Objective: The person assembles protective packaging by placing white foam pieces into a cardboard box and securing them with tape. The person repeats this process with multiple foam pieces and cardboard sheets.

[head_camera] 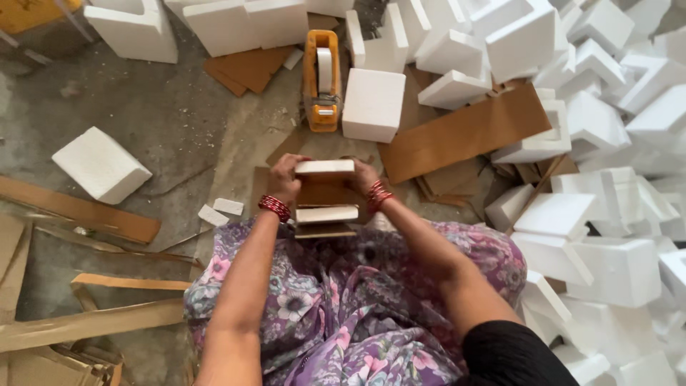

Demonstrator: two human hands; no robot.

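Nearest the camera is the person's lap in a purple flowered garment, and both forearms reach from it toward 12 o'clock. The left hand and the right hand hold between them a small bundle of foam and cardboard pieces, just above the knees. The left fingers are closed around the bundle's side at 9 o'clock, the right fingers around its side at 3 o'clock; the bundle fills the space between the two hands. In it I count two white foam slabs with brown cardboard between and under them. Each wrist wears a stack of red bangles. Both elbows are bent only a little and the wrists turn inward.

On the concrete floor, at 12 o'clock from the hands, stands one orange tape dispenser, and one white foam block is just beside it. One foam wedge lies at 9 o'clock. A large heap of foam pieces fills the side at 3 o'clock, too many to count.
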